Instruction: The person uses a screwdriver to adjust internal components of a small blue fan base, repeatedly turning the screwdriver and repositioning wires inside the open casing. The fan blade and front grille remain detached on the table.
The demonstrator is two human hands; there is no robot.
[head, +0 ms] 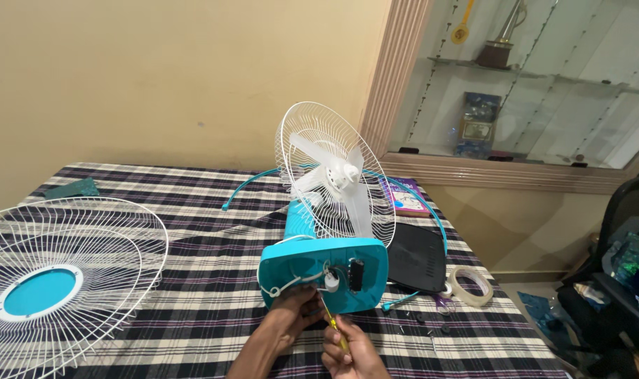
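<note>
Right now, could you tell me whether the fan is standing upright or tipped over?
Tipped over: the fan lies on the checked table, its teal base turned up toward the camera, with wires exposed.

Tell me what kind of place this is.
Most likely a room in a home, not a workshop. The fan lies on a table covered with a checked cloth, and a glass-fronted wall cabinet holds keepsakes, including what look like a trophy and a medal.

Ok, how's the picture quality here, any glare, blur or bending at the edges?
Head view: soft, even indoor light, faint shadows on the checked cloth; pale reflections on the glass cabinet; fan and both hands, left and right, fairly sharp; the loose grille bulges with wide-angle distortion at the left edge.
</note>
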